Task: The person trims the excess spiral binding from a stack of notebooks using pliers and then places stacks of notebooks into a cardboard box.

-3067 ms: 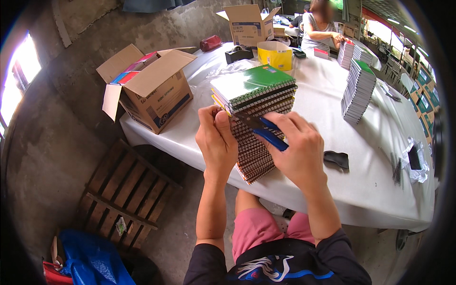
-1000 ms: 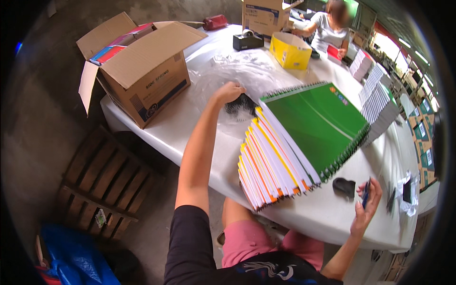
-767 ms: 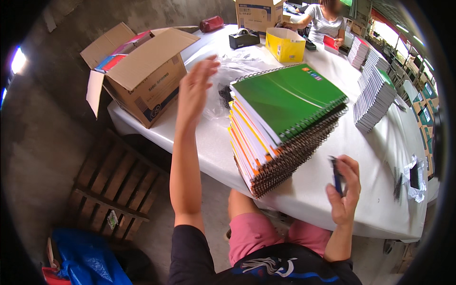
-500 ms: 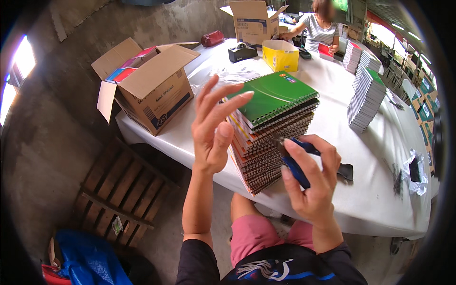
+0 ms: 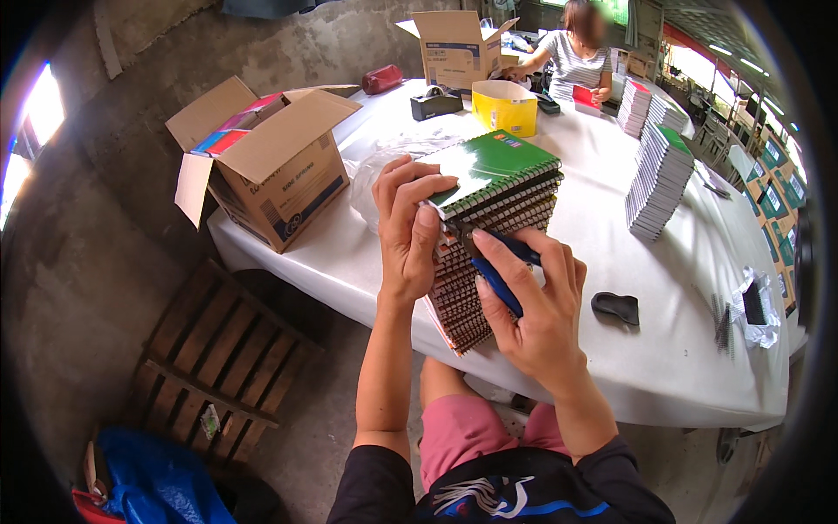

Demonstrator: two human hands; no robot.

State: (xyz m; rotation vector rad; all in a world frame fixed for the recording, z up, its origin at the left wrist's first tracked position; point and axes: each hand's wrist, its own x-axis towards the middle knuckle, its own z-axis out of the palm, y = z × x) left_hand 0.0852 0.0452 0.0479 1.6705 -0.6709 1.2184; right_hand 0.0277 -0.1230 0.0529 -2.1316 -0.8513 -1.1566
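Observation:
A tall stack of spiral-bound notebooks [image 5: 457, 301] stands at the table's near edge, wire spines facing me. On top lies a green-covered spiral notebook [image 5: 497, 164]. My left hand [image 5: 408, 231] is closed on its near left corner, fingers over the cover and thumb at the spine edge. Blue-handled pliers [image 5: 499, 288] are gripped in my right hand [image 5: 548, 319]. Their dark jaws are at the left end of the top notebook's wire spine, close to my left thumb. What lies between the jaws is too small to make out.
An open carton [image 5: 292, 188] with notebooks stands at left; another carton [image 5: 449, 57] is farther back. A yellow box [image 5: 504, 109], tape dispenser [image 5: 435, 103] and red pouch [image 5: 381, 79] sit behind. At right are notebook stacks [image 5: 655, 188], a black object [image 5: 616, 307] and wire coils [image 5: 721, 323]. A person sits across.
My left hand has come down from above the stack onto the green notebook's corner. My right hand has moved left with the pliers, up to the spine's end.

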